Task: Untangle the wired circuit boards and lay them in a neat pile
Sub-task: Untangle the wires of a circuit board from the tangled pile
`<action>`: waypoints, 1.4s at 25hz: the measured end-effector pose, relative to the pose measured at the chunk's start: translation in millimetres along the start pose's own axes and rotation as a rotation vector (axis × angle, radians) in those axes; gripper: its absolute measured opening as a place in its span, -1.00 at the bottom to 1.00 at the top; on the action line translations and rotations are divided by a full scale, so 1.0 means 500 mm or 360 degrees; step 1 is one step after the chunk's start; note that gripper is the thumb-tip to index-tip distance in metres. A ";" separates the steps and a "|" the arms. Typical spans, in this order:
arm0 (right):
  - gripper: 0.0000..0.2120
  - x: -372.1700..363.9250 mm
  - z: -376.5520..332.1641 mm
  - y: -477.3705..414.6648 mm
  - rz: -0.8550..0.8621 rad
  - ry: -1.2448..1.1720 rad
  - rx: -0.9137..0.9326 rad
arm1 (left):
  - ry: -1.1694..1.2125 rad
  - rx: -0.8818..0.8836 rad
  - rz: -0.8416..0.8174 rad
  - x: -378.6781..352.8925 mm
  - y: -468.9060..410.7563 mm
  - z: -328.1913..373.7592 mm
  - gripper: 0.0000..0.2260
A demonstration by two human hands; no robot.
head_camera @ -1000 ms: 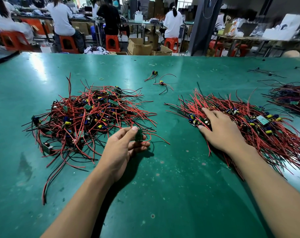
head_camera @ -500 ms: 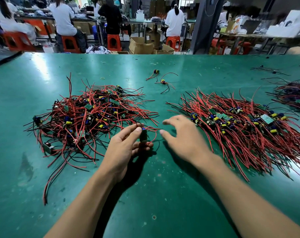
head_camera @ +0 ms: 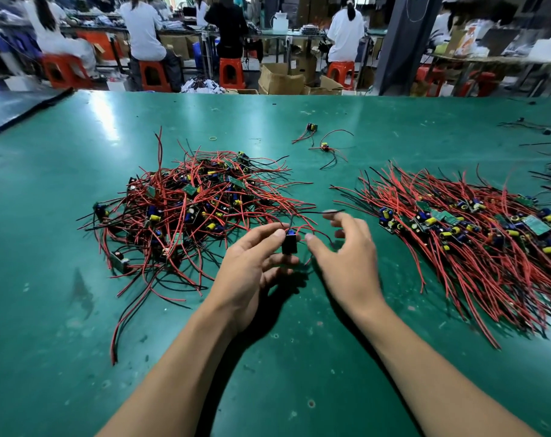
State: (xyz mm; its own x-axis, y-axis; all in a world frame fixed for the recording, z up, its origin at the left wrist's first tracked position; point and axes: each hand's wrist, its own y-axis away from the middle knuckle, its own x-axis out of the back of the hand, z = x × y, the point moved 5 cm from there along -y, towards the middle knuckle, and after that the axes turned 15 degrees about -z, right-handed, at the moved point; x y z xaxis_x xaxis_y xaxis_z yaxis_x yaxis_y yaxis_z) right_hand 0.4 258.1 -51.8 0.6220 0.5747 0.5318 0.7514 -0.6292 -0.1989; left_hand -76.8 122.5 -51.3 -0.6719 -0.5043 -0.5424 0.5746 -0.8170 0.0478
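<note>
Right hand (head_camera: pixel 346 263) is coming off the sorted pile (head_camera: pixel 472 234), fingers spread, nearing the board (head_camera: pixel 289 245) the left hand (head_camera: pixel 252 269) keeps pinching beside the tangled heap (head_camera: pixel 189 209).

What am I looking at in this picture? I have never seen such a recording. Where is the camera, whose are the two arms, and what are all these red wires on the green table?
There is no machine here. The arms belong to a person, and the one camera sits on that person's head, looking forward and down. The left hand pinches one small circuit board in its fingers, just above the green table. The right hand is open beside it, a little blurred, and holds nothing. On the left lies a tangled heap of wired boards. On the right lies a neater pile, with its wires running mostly one way. Two loose boards lie farther back. Other people sit at benches behind the table.
</note>
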 end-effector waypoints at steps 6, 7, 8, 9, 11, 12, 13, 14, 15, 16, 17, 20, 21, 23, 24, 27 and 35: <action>-0.89 -0.001 -0.041 0.019 0.0104 -0.0033 0.0175 | 0.0081 -0.0032 -0.0106 0.016 -0.002 0.006 -0.76; -0.85 -0.007 -0.039 0.016 0.0030 -0.0145 0.0126 | 0.0101 -0.0033 -0.0121 0.017 -0.004 0.006 -0.75; -0.77 -0.015 -0.036 0.012 -0.0079 -0.0280 0.0050 | 0.0112 -0.0029 -0.0132 0.018 -0.005 0.005 -0.75; -0.70 -0.023 -0.033 0.011 -0.0198 -0.0411 -0.0034 | 0.0108 -0.0021 -0.0140 0.019 -0.006 0.004 -0.76; -0.70 -0.035 -0.035 0.012 -0.0416 -0.0673 -0.0152 | 0.0106 -0.0011 -0.0142 0.021 -0.007 0.002 -0.79; -0.75 -0.038 -0.039 0.013 -0.0506 -0.0806 -0.0170 | 0.0121 -0.0013 -0.0145 0.021 -0.008 0.002 -0.81; -0.78 -0.039 -0.044 0.015 -0.0589 -0.0930 -0.0175 | 0.0138 -0.0018 -0.0152 0.020 -0.008 0.002 -0.84; -0.79 -0.039 -0.048 0.016 -0.0656 -0.1031 -0.0181 | 0.0148 -0.0021 -0.0160 0.019 -0.007 0.002 -0.86; -0.79 -0.038 -0.050 0.017 -0.0709 -0.1090 -0.0190 | 0.0150 -0.0024 -0.0162 0.018 -0.007 0.001 -0.87; -0.80 -0.036 -0.051 0.016 -0.0753 -0.1112 -0.0198 | 0.0150 -0.0027 -0.0158 0.016 -0.006 0.000 -0.87; -0.81 -0.034 -0.052 0.016 -0.0797 -0.1119 -0.0198 | 0.0141 -0.0033 -0.0148 0.015 -0.005 -0.002 -0.87; -0.81 -0.031 -0.050 0.015 -0.0900 -0.1115 -0.0193 | 0.0077 -0.0098 -0.0080 0.019 -0.007 -0.004 -0.82; -0.80 -0.030 -0.049 0.015 -0.0927 -0.1110 -0.0195 | 0.0048 -0.0124 -0.0057 0.022 -0.009 -0.003 -0.80; -0.77 -0.028 -0.046 0.012 -0.0966 -0.1084 -0.0183 | -0.0009 -0.0150 -0.0024 0.028 -0.012 -0.002 -0.76; -0.78 -0.028 -0.045 0.012 -0.0983 -0.1059 -0.0178 | -0.0024 -0.0149 -0.0007 0.030 -0.013 -0.002 -0.74; -0.84 -0.025 -0.035 0.010 -0.1033 -0.1003 -0.0177 | -0.0022 -0.0108 0.0009 0.029 -0.013 -0.008 -0.75; -0.83 -0.018 -0.030 0.004 -0.1038 -0.0959 -0.0139 | -0.0143 -0.0139 0.0092 0.025 -0.007 -0.003 -0.84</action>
State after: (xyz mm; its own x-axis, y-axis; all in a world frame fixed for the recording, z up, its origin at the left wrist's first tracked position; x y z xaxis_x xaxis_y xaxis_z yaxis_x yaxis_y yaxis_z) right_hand -7.1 244.0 -44.7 0.1051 0.9944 -0.0108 0.9922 -0.1042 0.0685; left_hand -86.5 119.4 -59.5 -0.6733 -0.5759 -0.4636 0.6495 -0.7604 0.0013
